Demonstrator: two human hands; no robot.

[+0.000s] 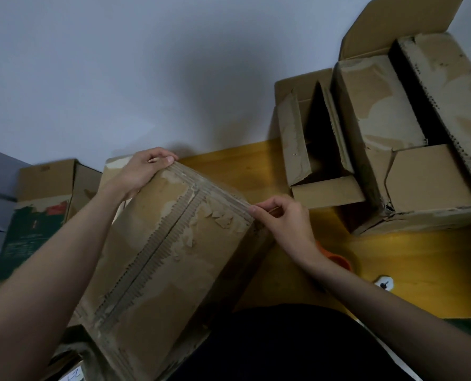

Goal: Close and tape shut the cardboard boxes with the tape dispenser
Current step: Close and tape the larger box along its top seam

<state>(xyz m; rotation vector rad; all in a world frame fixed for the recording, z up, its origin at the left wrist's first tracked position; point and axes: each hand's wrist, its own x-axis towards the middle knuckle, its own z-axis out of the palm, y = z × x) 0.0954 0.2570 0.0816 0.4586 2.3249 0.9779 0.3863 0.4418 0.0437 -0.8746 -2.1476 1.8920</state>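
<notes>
Holding the nearest cardboard box [157,259] tilted toward the body, the person in the head view keeps its closed flaps facing up, probably so the centre seam [157,243] is in easy reach for taping. The left hand [141,174] curls over the far left corner of the box, thumb on top and fingers wrapped behind the edge, which looks meant to steady it and keep the flaps pressed together. The right hand [281,224] is at the far right corner, its thumb and fingers pinching the torn edge there; whether it also holds a bit of tape is too small to tell. No fresh tape shows along the seam, only ripped paper where older tape was pulled away, so I judge this box closed but not yet sealed. The tape dispenser [337,259], an orange shape, lies on the yellow counter [421,265] just beside the right wrist and partly hidden by it, close at hand for the next step. Two more boxes wait at the far right with flaps open: a smaller open box [311,149] and, touching it, a larger open box [393,127]. A printed box [36,215] stands at the left edge.
</notes>
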